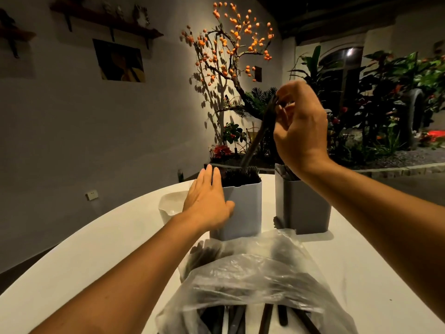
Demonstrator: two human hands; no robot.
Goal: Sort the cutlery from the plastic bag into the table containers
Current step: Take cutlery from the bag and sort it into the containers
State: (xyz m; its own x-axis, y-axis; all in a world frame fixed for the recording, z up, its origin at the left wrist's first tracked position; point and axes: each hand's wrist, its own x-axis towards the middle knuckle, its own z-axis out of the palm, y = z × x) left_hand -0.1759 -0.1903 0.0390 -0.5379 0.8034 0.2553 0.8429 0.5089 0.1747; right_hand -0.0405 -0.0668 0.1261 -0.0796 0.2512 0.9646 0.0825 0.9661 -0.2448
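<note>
A clear plastic bag [252,276] with several dark cutlery pieces lies on the white table [96,256] near me. Two grey containers stand behind it. The left container [243,208] is packed with dark cutlery. My left hand [207,198] rests flat against its left side, fingers straight, thumb on the front wall. My right hand [301,126] is raised above the containers and pinches the top of a dark cutlery piece [258,136], whose lower end reaches into the left container. The right container [305,208] also holds dark pieces, partly hidden by my right wrist.
A small white bowl [168,203] sits on the table left of the left container. Beyond the table's far edge are a tree with orange blossoms, plants and a wall with shelves.
</note>
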